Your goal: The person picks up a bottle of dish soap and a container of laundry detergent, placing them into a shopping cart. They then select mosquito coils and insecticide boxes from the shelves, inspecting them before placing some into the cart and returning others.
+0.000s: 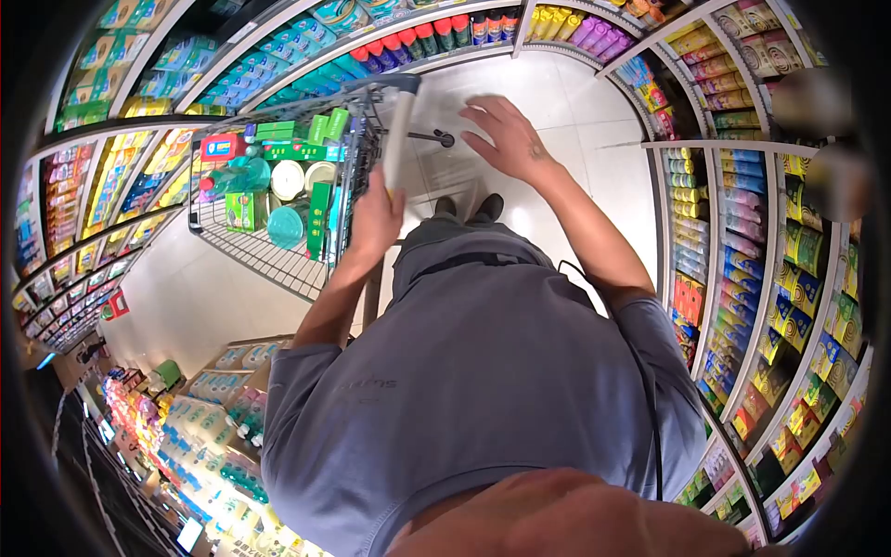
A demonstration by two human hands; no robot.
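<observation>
We stand in a supermarket aisle, seen from above. Our left hand (376,221), just left of the frame's centre, is wrapped around the pale grey plastic handle bar (399,125) of a silver wire shopping cart (269,255), fingers curled under the bar. Our right hand (506,139), upper centre, hangs free over the pale tiled floor (575,111), fingers spread and holding nothing, well apart from the bar.

The cart fills the upper left of the frame, its basket carrying green boxes (320,218), round teal and cream lids (288,181) and a red and blue packet (223,147). Its far edge sits near the curved shelving of coloured packets (306,46) along the top. To the right, shelves of yellow, blue and orange boxes (742,269) line the aisle's edge. Between these two runs the floor lies open ahead of our dark shoes (469,206). At lower left, a low display of pale blue bottles and boxes (223,408) borders another stretch of bare floor beside the cart.
</observation>
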